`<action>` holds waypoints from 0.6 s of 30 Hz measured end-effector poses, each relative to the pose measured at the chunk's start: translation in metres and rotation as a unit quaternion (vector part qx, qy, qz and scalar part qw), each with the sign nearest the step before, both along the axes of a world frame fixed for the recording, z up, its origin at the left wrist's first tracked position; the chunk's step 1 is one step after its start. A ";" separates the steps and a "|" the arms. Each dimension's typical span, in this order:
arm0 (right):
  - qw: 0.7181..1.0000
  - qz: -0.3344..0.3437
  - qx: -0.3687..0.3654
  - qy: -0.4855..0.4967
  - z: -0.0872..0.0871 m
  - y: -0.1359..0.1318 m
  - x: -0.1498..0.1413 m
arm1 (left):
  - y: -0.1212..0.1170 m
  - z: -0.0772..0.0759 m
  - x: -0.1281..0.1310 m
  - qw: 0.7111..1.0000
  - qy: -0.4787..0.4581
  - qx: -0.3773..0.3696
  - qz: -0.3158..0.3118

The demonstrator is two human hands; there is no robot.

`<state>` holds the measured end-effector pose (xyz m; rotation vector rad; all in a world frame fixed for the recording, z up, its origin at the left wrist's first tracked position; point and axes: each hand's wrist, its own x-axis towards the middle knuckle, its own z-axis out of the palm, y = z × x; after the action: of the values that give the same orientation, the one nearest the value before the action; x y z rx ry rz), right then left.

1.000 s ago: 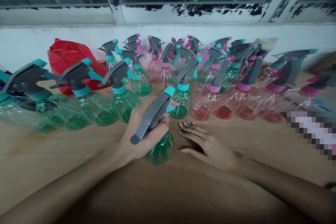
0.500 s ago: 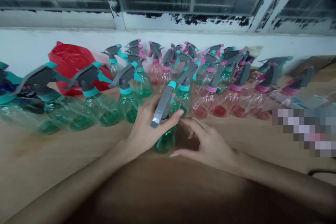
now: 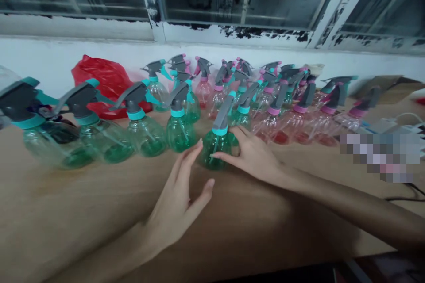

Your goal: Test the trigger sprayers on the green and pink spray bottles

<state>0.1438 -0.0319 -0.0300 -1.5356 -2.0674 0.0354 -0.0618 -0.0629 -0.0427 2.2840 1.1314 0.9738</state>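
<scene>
Open left hand at lower centre; beyond it, the right hand curves its grip around a green spray bottle mid-frame — likely light, slick, thin-walled, best held round the body — before a red bag, upper left.

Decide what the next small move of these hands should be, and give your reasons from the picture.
Probably loosen the right hand from the front green bottle and draw it back. The bottle looks upright on the table, close to the other bottles, with that hand curled at its side, while the left hand is open and not gripping it.
</scene>
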 end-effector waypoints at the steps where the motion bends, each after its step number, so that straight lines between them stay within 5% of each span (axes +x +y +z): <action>1: 1.000 -0.010 0.003 -0.009 0.000 0.005 -0.001 | -0.005 -0.004 -0.005 1.000 0.021 -0.011 0.000; 9: 0.995 -0.072 -0.008 -0.070 0.007 0.035 -0.012 | -0.018 -0.021 -0.026 0.991 0.098 -0.083 -0.027; 18: 0.989 -0.104 -0.023 -0.105 0.012 0.049 -0.017 | -0.011 -0.010 -0.012 0.991 0.057 -0.088 -0.087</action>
<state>0.1266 0.0168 -0.0179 -1.8444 -2.0638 -0.1660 -0.0741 -0.0738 -0.0529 2.2724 0.9987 0.6575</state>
